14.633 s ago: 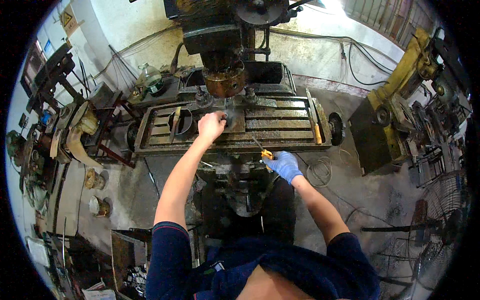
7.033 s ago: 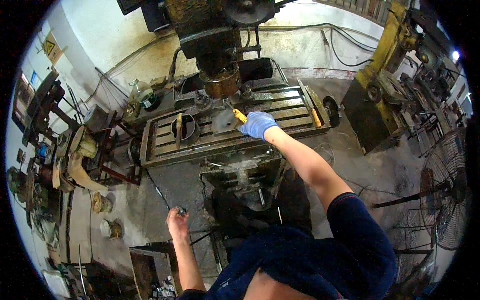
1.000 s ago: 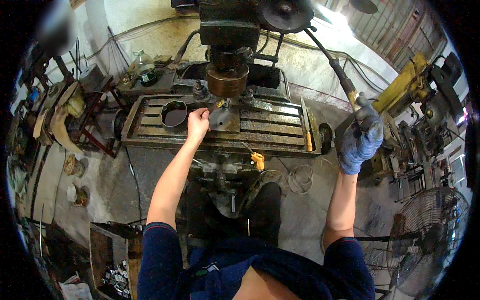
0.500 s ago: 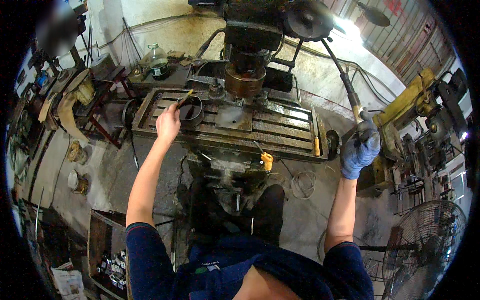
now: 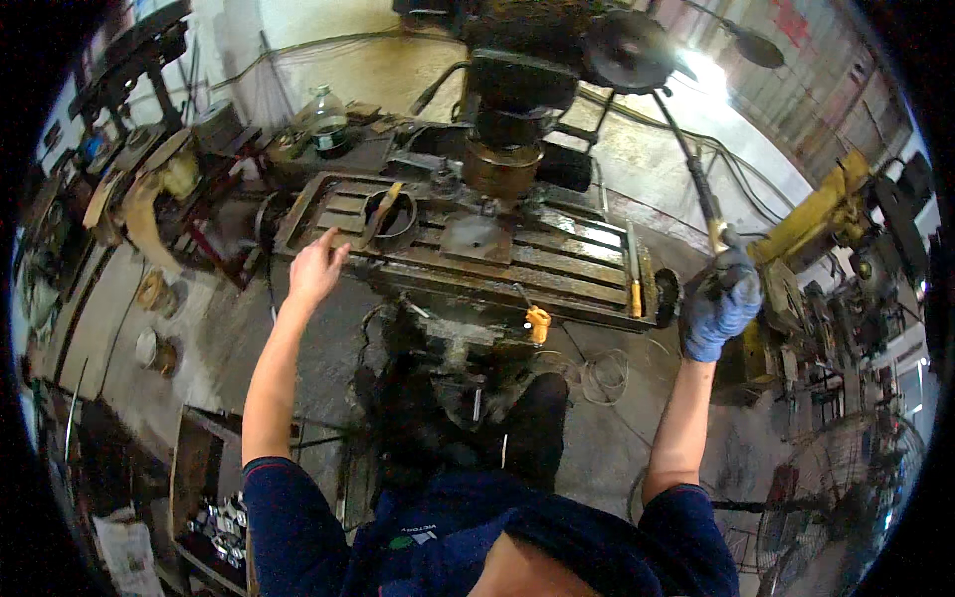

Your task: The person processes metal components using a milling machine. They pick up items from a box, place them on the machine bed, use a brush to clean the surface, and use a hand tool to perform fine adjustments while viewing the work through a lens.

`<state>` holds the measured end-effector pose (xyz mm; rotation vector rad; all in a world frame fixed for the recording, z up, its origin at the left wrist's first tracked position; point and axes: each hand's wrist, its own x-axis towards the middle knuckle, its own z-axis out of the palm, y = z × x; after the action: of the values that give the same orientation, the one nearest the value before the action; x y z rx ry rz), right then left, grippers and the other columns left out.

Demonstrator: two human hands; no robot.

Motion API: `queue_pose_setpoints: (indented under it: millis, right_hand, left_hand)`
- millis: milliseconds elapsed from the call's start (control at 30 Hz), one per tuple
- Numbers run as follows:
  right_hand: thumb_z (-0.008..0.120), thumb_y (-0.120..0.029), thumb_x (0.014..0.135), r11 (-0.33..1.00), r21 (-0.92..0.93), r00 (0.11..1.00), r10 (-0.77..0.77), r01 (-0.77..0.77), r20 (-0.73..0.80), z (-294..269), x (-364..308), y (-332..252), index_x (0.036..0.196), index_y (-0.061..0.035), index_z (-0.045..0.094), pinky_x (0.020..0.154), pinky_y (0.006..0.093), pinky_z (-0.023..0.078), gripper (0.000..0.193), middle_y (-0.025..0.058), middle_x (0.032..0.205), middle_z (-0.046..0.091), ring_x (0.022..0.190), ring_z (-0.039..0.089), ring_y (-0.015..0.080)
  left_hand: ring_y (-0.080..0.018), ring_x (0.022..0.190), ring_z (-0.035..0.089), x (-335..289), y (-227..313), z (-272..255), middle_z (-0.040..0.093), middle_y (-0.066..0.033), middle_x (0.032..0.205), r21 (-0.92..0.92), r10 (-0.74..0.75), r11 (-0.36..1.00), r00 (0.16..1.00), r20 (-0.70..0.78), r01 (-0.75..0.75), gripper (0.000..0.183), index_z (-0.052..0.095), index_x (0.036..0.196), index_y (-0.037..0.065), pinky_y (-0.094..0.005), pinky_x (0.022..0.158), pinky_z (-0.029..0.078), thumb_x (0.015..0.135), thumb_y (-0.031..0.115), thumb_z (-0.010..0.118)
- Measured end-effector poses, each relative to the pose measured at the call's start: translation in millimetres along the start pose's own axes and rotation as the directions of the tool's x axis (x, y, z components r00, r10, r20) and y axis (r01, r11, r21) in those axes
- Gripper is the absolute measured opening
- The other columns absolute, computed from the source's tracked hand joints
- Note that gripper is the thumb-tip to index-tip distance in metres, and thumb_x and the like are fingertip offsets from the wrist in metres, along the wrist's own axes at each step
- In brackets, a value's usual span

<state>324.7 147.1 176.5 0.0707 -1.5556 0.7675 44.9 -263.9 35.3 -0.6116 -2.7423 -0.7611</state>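
Blue-gloved right hand (image 5: 721, 303) still clamps the lever (image 5: 686, 164); your bare left hand (image 5: 316, 267), fingers loose, just slid left off the ring (image 5: 390, 212) to the desk (image 5: 557, 261) edge.

We see a blue rubber glove on the right hand (image 5: 720, 308), while the left hand (image 5: 316, 265) is bare. Both sleeves are dark navy. The slotted steel machine table (image 5: 557, 261) is grey-brown, streaked with rust and grime. A small yellow plastic handle (image 5: 537, 322) stands out below its front edge, and an orange-handled tool (image 5: 635, 291) lies near its right end. The bulky machine (image 5: 821, 214) to the right is yellow. The concrete floor (image 5: 214, 338) is mottled grey.
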Motion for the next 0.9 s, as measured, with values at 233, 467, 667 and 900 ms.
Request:
queue_pose_setpoints:
  millis: [233,467,667,900]
  right_hand:
    - [0.051,-0.003,0.078,0.955,0.220,0.976,0.173,-0.199,0.135,-45,13,21,0.092,0.0042,0.061,0.070,0.0290,0.045,0.019,0.0115,0.093,0.063,0.081,0.057,0.0178]
    - [0.050,-0.015,0.082,0.972,0.224,0.998,0.064,-0.066,0.017,-42,29,25,0.093,0.0028,0.058,0.088,0.0377,0.040,0.022,0.0170,0.104,0.057,0.099,0.052,0.0270]
    - [0.049,-0.019,0.084,0.253,-0.861,0.847,-0.435,0.442,0.307,-90,63,79,0.092,-0.0056,0.059,0.061,0.0255,0.042,0.019,0.0043,0.091,0.060,0.076,0.056,0.0133]
    - [0.056,-0.024,0.080,0.092,-0.903,0.742,-0.608,0.419,0.283,-54,90,37,0.085,-0.0055,0.061,0.050,0.0292,0.042,0.020,0.0034,0.077,0.061,0.064,0.056,0.0161]
  left_hand:
    - [-0.0308,0.082,0.061,-126,-103,-117,0.064,-0.0157,0.083,0.228,-0.340,0.923,0.934,0.109,0.309,0.042,0.056,0.112,0.007,-0.0389,0.072,0.047,0.079,0.034,0.059]
    - [-0.0338,0.096,0.057,-309,-190,-209,0.060,-0.0222,0.098,0.249,-0.736,0.644,0.674,-0.055,0.723,0.037,0.060,0.103,0.000,-0.0379,0.080,0.045,0.075,0.024,0.064]
    - [-0.0250,0.067,0.063,-380,-217,-192,0.063,-0.0182,0.086,0.121,-0.872,0.489,0.484,0.071,0.864,0.038,0.059,0.101,-0.003,-0.0352,0.064,0.047,0.072,0.019,0.068]
    - [-0.0268,0.087,0.062,-389,-214,-174,0.064,-0.0133,0.095,0.272,-0.959,0.280,0.256,0.121,0.921,0.042,0.063,0.097,0.007,-0.0381,0.073,0.048,0.068,0.037,0.071]
